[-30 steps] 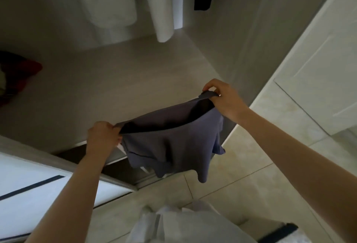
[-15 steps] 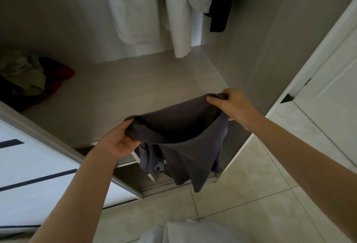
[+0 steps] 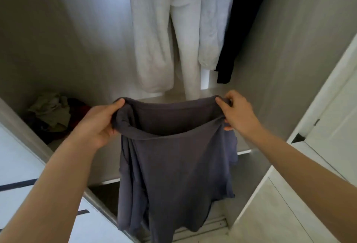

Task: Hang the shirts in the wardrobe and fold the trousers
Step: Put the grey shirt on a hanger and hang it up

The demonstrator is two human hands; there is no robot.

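Note:
A dark grey-blue garment (image 3: 173, 165) hangs in front of the open wardrobe, its top edge stretched between my hands. My left hand (image 3: 100, 121) grips the left end of that edge with the cloth bunched in the fingers. My right hand (image 3: 235, 111) pinches the right end. The cloth hangs down past the shelf edge toward the floor; its shape below the edge is folded over and unclear. Behind it, white garments (image 3: 154, 40) and a black one (image 3: 237, 30) hang in the wardrobe.
A pile of crumpled clothes (image 3: 54, 113), olive, red and dark, lies on the wardrobe shelf (image 3: 222, 90) at the left. A sliding wardrobe door (image 3: 17, 165) stands at the lower left. A white door (image 3: 338, 117) is at the right, above pale floor tiles (image 3: 270, 213).
The view has tilted up toward the hanging clothes. Both hands have raised the dark garment and pulled its top edge out wider and level; it hangs longer than before.

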